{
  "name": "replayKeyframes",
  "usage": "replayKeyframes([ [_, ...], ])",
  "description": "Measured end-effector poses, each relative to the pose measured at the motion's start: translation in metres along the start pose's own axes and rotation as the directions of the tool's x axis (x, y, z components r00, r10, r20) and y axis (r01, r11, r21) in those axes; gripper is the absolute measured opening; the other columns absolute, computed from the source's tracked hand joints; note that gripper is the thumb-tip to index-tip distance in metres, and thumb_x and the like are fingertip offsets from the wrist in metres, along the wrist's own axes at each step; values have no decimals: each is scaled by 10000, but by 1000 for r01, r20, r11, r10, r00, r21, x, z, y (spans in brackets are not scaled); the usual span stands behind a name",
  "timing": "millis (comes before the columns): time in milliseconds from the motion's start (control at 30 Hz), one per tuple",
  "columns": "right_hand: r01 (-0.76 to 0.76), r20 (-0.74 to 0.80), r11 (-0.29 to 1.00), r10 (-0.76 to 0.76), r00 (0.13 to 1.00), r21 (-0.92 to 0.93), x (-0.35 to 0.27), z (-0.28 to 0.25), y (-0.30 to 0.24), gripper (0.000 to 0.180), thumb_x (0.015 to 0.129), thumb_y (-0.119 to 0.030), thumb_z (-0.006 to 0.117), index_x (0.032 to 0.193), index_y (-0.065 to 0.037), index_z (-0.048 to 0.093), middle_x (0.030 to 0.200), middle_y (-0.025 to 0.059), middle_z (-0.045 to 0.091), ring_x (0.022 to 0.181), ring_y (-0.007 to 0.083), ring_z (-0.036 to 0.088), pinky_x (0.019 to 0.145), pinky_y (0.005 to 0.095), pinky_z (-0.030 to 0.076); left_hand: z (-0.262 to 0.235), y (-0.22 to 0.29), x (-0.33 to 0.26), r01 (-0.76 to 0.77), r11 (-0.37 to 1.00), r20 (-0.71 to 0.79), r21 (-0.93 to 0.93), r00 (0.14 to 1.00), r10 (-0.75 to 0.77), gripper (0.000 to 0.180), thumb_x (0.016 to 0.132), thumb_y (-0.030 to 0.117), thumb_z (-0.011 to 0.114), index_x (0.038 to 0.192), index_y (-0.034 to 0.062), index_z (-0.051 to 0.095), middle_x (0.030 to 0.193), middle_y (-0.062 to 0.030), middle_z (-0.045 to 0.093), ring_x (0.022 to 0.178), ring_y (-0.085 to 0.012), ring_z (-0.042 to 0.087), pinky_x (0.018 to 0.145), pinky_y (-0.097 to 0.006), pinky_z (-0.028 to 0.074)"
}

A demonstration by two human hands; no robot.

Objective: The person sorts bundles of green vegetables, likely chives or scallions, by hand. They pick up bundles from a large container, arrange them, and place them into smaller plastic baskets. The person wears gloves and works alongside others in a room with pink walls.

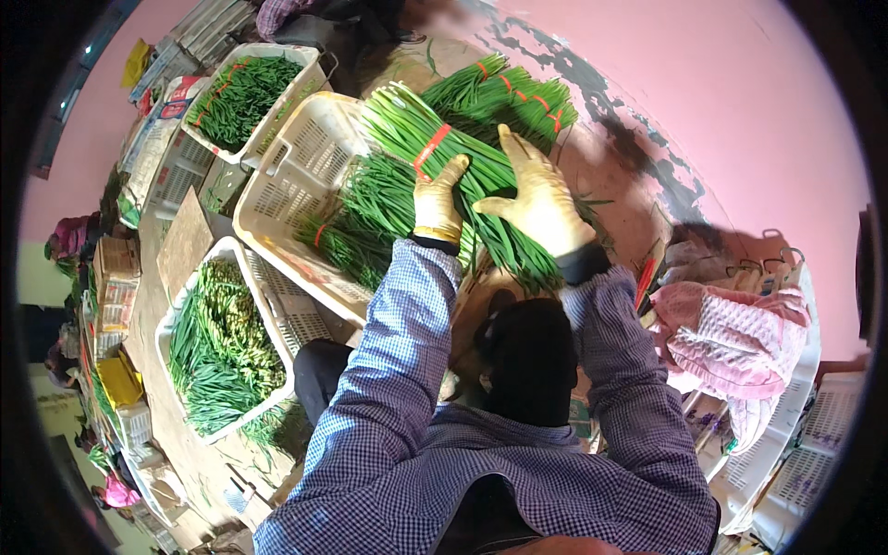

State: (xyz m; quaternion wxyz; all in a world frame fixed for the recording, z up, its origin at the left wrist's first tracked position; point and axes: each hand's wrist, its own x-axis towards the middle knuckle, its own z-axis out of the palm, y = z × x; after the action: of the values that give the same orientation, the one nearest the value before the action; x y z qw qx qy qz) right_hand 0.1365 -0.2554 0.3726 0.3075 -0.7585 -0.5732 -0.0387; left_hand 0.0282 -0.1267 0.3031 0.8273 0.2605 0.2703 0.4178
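A large bunch of garlic chives [486,168], tied with a red band [433,148], lies aslant over the right side of a cream plastic crate [264,227]. Yellowish gloves cover both my hands. My left hand [438,200] is closed on the bunch's near side just below the band, thumb on top and the other fingers hidden. Spread over the leafy part, my right hand [541,205] has its thumb and fingers apart, touching the leaves. Inside the crate lie more chives [377,196]. Several other banded bunches [518,97] are piled beyond the one I hold.
Two more crates of greens stand to the left: a white one [165,347] close by and another [314,74] farther back. At right, a pink quilted cloth [731,338] hangs over a pale rack. A pink wall [740,139] bounds the right side. Another person [338,32] is at the top.
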Motion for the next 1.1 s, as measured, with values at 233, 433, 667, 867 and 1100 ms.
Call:
replayKeyframes([
  [233, -380, 399, 700, 147, 905, 604, 13, 30, 32, 933, 716, -20, 849, 1535, -50, 401, 1475, 166, 540, 1361, 239, 498, 1149, 319, 369, -15, 11, -14, 139, 990, 180, -15, 974, -134, 420, 857, 38, 755, 1258, 46, 632, 1122, -67, 712, 1046, -258, 662, 952, -430, 540],
  [433, -292, 328, 857, 154, 932, 425, 9, 30, 2, 809, 783, -44, 808, 1507, -63, 447, 1414, 184, 572, 1340, 300, 521, 1137, 349, 391, -31, 11, -14, 26, 999, 5, 30, 1000, -26, 294, 836, -15, 747, 1119, -1, 670, 987, -96, 727, 861, -245, 690, 823, -397, 580],
  [667, 182, 120, 955, -214, 969, 235, -25, 11, -30, 500, 817, -83, 735, 1305, -101, 628, 1100, 117, 645, 1043, 311, 608, 927, 394, 498, -44, 28, -13, 19, 999, -158, 42, 987, -12, 258, 808, -3, 795, 1043, -22, 691, 935, -103, 733, 816, -243, 696, 806, -387, 581],
  [867, 365, 442, 819, -155, 884, -443, -21, 23, -64, 146, 851, -245, 682, 947, -135, 672, 835, 39, 673, 813, 218, 679, 673, 344, 535, -33, 33, -18, 24, 999, -212, 29, 977, -18, 311, 791, -51, 783, 1068, 1, 652, 929, -84, 725, 794, -215, 675, 774, -346, 550],
  [1100, 384, 711, 879, -78, 699, -281, -82, 17, 75, 124, 869, -210, 617, 856, -145, 722, 833, 92, 703, 771, 308, 701, 696, 439, 555, -84, 58, 19, -128, 985, -227, -117, 969, 98, 136, 878, 14, 703, 1014, 16, 693, 960, -98, 734, 843, -275, 707, 822, -439, 600],
])
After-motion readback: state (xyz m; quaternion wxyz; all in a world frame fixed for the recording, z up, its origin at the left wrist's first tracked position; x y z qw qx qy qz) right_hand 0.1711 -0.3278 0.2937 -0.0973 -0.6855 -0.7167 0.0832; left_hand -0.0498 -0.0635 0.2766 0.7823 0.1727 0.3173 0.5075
